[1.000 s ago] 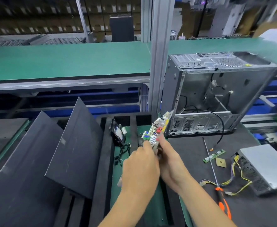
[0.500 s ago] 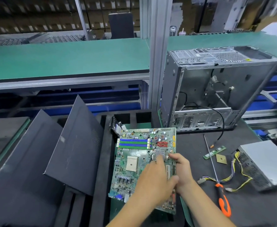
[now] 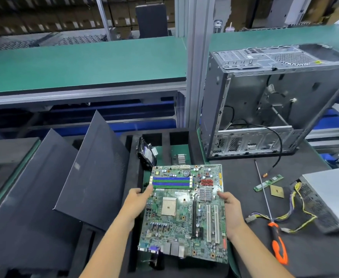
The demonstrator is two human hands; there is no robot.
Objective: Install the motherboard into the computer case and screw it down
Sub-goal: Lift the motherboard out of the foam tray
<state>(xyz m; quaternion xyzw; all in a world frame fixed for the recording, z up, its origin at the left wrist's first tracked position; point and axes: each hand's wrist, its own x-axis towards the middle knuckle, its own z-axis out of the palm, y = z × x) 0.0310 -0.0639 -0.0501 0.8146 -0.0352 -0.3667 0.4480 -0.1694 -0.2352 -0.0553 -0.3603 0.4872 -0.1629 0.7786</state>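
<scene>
Two dark panels [image 3: 92, 169] lean tilted at the left of the bench. A hard drive [image 3: 146, 155] stands on edge in a slot of the black foam tray [image 3: 133, 149]. Toward the right edge, a memory stick [image 3: 268, 182] lies just beside a small square chip [image 3: 277, 191]. A grey power supply [image 3: 333, 199] sits at the far right, its yellow wires [image 3: 288, 215] trailing leftward.

I see even, bright overhead light with soft shadows, mild glare on the metal computer case [image 3: 264, 101], wide-angle bowing at the edges, and slight softness toward the far background.
</scene>
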